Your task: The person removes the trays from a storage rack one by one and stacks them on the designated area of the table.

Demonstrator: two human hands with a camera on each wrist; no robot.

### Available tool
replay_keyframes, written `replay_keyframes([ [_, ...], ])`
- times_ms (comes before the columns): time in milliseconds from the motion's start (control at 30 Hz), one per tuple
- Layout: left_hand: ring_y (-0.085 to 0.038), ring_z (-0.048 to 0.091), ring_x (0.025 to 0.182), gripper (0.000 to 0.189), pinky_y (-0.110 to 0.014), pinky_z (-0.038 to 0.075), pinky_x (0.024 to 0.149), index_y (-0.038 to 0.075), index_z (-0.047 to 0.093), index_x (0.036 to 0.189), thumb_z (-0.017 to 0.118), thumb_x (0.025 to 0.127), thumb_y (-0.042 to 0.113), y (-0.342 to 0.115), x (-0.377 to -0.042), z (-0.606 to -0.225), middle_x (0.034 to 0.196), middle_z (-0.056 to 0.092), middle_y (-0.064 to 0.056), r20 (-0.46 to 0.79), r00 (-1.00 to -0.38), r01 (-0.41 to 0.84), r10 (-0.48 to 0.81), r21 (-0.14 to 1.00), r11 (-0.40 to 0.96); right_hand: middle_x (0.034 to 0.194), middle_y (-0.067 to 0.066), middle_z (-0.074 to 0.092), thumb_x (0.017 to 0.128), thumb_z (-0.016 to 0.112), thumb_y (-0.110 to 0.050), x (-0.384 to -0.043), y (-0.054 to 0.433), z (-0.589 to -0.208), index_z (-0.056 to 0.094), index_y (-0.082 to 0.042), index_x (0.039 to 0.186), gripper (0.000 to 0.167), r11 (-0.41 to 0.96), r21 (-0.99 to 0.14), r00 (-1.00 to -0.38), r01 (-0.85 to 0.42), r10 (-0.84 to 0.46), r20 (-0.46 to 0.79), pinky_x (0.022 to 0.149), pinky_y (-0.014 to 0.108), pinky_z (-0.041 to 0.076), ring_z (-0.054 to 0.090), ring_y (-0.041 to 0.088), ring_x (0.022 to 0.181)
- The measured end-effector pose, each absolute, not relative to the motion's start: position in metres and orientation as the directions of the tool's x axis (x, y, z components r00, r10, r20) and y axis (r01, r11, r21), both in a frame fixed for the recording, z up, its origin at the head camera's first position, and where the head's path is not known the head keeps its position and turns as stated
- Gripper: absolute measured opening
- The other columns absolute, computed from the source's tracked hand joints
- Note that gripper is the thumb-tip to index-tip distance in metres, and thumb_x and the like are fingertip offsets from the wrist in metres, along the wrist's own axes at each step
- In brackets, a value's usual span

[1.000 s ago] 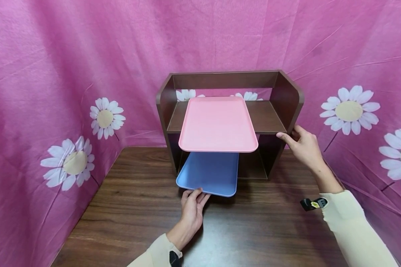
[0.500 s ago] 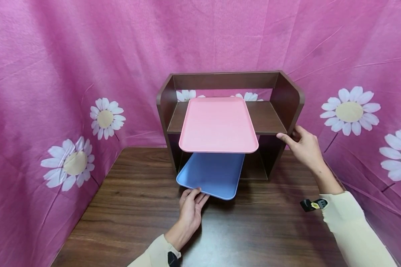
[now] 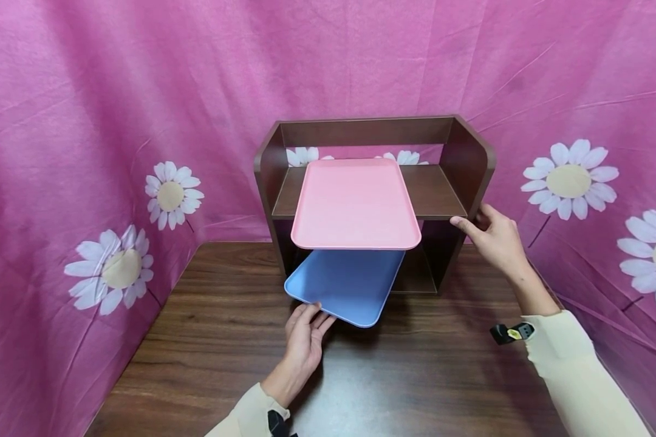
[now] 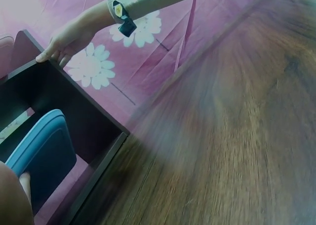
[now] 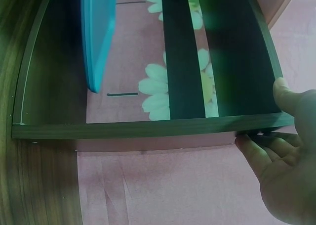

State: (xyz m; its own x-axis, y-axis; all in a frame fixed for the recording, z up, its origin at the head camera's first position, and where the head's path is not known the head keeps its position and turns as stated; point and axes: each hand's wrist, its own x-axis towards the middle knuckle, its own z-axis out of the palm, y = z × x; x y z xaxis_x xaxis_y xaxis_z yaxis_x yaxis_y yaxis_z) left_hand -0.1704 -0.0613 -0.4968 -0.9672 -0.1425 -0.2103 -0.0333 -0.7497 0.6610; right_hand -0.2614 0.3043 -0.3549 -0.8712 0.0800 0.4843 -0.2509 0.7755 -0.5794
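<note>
A blue tray [image 3: 350, 285] juts out of the lower compartment of a dark brown shelf unit [image 3: 437, 188], turned askew. My left hand [image 3: 303, 343] pinches its front edge, thumb on top and fingers beneath. In the right wrist view the blue tray [image 5: 98, 37] hangs above the bottom board without touching it. My right hand [image 3: 497, 240] grips the unit's right side panel where the middle shelf meets it, thumb in front and fingers behind. On that middle shelf lies a pink tray [image 3: 356, 206], overhanging the front and hiding the back of the blue one.
The unit stands at the back of a brown wooden table [image 3: 224, 340]. Behind and on both sides hangs a pink curtain [image 3: 224, 91] printed with large white daisies. The unit's back is partly without a panel, so the curtain shows through.
The blue tray has turned, its front edge swinging left and its right front corner coming slightly nearer. My left hand moved a little left with it. My right hand stays on the side panel.
</note>
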Motion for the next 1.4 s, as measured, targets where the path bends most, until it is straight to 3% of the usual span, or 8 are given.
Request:
replay_keyframes([
  [300,-0.02,0.076,0.087,0.018,-0.036,0.066,0.082,0.007,0.066,0.094,0.055,0.1,-0.006,-0.072,-0.174,-0.495,0.095,0.073,-0.004,-0.204,-0.967,-0.033,-0.15,0.69,-0.723,0.11,0.023,0.079,0.098,0.076,-0.047,-0.261,0.304,-0.352,0.067,-0.005,0.119,0.048,0.748,-0.62,-0.893,-0.239,0.082,0.443,0.067,0.017,0.042,0.055,0.002,0.078],
  [500,-0.018,0.076,0.084,0.019,-0.035,0.066,0.08,0.007,0.067,0.097,0.052,0.101,-0.005,-0.08,-0.178,-0.492,0.092,0.074,-0.003,-0.18,-0.973,-0.027,-0.146,0.712,-0.701,0.111,0.023,0.079,0.098,0.076,-0.046,-0.262,0.304,-0.351,0.067,-0.005,0.12,0.048,0.739,-0.629,-0.894,-0.242,0.082,0.441,0.065,0.015,0.042,0.055,0.0,0.076],
  [900,-0.016,0.076,0.078,0.013,-0.034,0.067,0.075,0.004,0.067,0.093,0.057,0.099,-0.002,-0.098,-0.187,-0.493,0.086,0.074,-0.004,-0.129,-0.979,0.017,-0.159,0.723,-0.69,0.11,0.023,0.079,0.098,0.075,-0.047,-0.26,0.304,-0.351,0.066,-0.005,0.119,0.048,0.746,-0.625,-0.895,-0.23,0.09,0.436,0.067,0.018,0.042,0.056,0.008,0.081],
  [1167,-0.016,0.078,0.079,0.019,-0.033,0.067,0.072,0.006,0.068,0.095,0.052,0.102,-0.001,-0.106,-0.19,-0.493,0.086,0.078,-0.004,-0.124,-0.983,-0.004,-0.136,0.753,-0.658,0.118,0.024,0.077,0.098,0.075,-0.048,-0.259,0.302,-0.349,0.066,-0.004,0.125,0.053,0.733,-0.641,-0.905,-0.226,0.085,0.417,0.068,0.015,0.042,0.056,0.0,0.084],
  [1400,-0.016,0.077,0.078,0.022,-0.031,0.066,0.071,0.008,0.066,0.089,0.051,0.102,0.0,-0.112,-0.193,-0.491,0.083,0.077,-0.003,-0.119,-0.985,-0.008,-0.126,0.758,-0.653,0.119,0.023,0.077,0.098,0.074,-0.049,-0.258,0.301,-0.348,0.066,-0.004,0.127,0.054,0.738,-0.638,-0.906,-0.22,0.088,0.414,0.069,0.017,0.042,0.057,0.007,0.086],
])
